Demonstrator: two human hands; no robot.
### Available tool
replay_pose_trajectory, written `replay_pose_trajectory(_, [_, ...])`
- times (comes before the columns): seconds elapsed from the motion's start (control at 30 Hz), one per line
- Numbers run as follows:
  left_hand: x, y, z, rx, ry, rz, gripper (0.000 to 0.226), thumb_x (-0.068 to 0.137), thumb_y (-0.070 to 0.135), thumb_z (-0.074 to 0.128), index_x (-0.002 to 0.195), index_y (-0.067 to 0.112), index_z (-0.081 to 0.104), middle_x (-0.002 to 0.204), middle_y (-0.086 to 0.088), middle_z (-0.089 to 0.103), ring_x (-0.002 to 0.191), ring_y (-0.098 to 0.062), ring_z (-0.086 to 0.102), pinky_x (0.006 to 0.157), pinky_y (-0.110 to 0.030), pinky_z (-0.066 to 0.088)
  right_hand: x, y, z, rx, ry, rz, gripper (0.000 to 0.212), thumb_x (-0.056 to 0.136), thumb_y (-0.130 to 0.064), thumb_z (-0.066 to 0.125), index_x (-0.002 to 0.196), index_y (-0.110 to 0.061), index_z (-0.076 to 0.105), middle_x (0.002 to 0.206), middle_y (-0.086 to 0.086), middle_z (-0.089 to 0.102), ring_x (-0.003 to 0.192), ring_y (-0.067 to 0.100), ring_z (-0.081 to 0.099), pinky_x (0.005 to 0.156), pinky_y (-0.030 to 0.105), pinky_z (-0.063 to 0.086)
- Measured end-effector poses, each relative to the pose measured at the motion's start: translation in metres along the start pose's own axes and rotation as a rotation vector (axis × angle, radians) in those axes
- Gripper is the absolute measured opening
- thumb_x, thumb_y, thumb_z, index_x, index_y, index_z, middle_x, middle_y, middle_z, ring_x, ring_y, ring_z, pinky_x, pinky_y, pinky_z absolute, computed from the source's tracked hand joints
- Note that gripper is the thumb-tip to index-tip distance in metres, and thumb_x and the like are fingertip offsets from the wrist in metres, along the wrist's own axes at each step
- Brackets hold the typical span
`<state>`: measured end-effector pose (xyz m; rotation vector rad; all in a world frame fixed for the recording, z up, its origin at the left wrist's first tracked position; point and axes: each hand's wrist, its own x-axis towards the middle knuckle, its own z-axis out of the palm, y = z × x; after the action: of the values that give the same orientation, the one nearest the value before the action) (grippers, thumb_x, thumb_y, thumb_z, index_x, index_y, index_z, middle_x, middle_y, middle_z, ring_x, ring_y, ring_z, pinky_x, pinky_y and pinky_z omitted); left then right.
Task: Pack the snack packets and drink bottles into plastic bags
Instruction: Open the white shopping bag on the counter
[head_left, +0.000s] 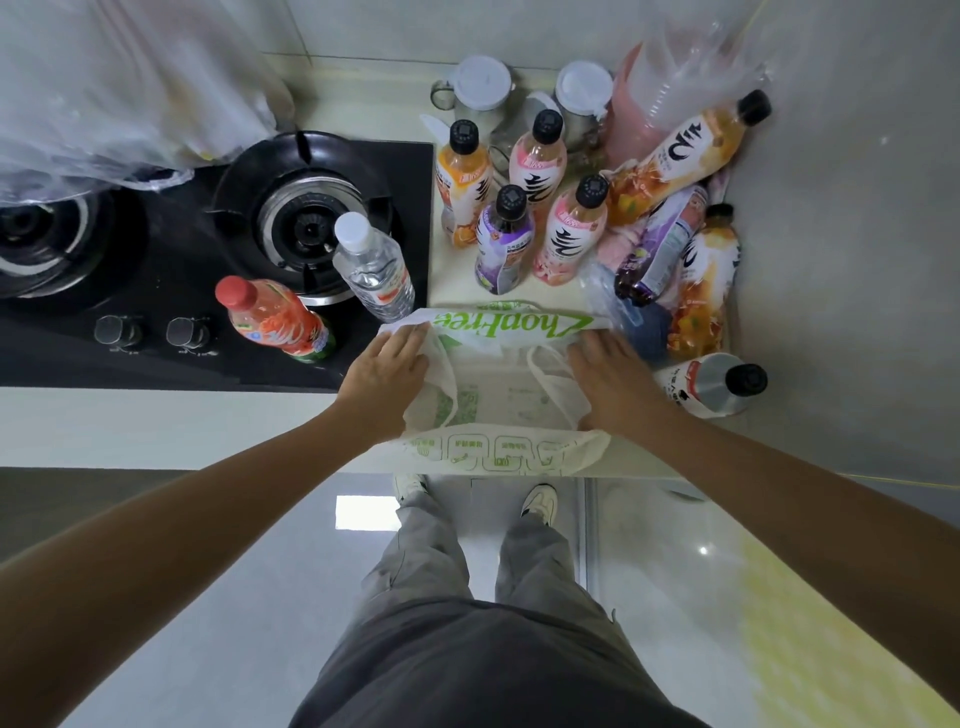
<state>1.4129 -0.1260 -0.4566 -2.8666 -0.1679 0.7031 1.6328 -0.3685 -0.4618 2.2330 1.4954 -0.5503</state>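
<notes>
Packing had not begun: both hands, left hand (387, 371) and right hand (605, 379), gripped the empty plastic bag (498, 405); bottles (540, 208) stood unpacked at 12 o'clock on the surface (156, 426).

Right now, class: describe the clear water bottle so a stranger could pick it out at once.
Find the black gas hob on the left of the counter. At its right edge two bottles stand beside the right burner. The water bottle is the see-through one with a white cap; the juice bottle beside it is orange with a red cap.
</notes>
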Motion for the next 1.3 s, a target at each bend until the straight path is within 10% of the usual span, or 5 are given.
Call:
replay_pose_trajectory(0.27, [-0.011,-0.014,0.0,-0.074,0.163,-0.009,0.051,0.077,0.011,0.071,0.123,0.006,0.05,0.135,-0.019,0.052,0.122,-0.037,0.049,0.093,-0.046,0.043,-0.002,-0.003,-0.018,0.009,0.151,0.074,0.074,0.059,-0.013,0.088,0.123,-0.003,0.054,0.13,0.016,0.051,0.122,0.036,0.048,0.113,0.047,0.038])
replay_pose_trajectory(0.5, [-0.018,-0.007,-0.013,-0.232,0.282,0.426,0.057,0.094,0.028,0.051,0.151,0.03,0.043,0.16,0.005,0.038,0.148,-0.029,0.031,0.12,-0.051,0.025,-0.014,-0.021,-0.009,0.173,0.384,-0.377,0.05,0.095,-0.029,0.058,0.144,-0.026,0.053,0.161,-0.004,0.041,0.151,0.03,0.031,0.123,0.062,0.017])
replay_pose_trajectory(0.73, [-0.007,-0.004,0.004,-0.222,0.12,0.329,0.073,0.093,0.081,0.029,0.155,0.043,0.033,0.125,0.007,0.061,0.141,-0.029,0.04,0.122,-0.063,0.013,-0.008,-0.006,0.005,0.114,0.084,-0.294,0.096,0.077,-0.09,0.042,0.155,-0.034,0.041,0.16,-0.007,0.043,0.153,0.036,0.028,0.124,0.066,0.007])
replay_pose_trajectory(1.0, [-0.014,0.0,0.002,-0.093,0.017,0.176,0.099,0.072,0.1,0.012,0.157,0.049,0.021,0.128,-0.002,0.05,0.126,-0.027,0.039,0.116,-0.063,0.016,-0.01,-0.003,-0.006,0.034,0.027,-0.111,0.138,0.06,-0.098,0.057,0.162,-0.02,0.004,0.151,0.009,0.046,0.138,0.036,0.042,0.122,0.062,0.018])
replay_pose_trajectory(1.3, [-0.017,-0.001,0.006,-0.052,0.092,0.158,0.08,0.067,0.095,0.043,0.104,0.031,0.074,0.14,-0.003,0.04,0.131,-0.027,0.037,0.105,-0.063,0.032,-0.009,-0.017,-0.014,-0.055,0.01,-0.016,0.157,0.049,-0.094,0.07,0.162,-0.022,-0.01,0.135,0.012,0.043,0.108,0.035,0.054,0.103,0.053,0.04])
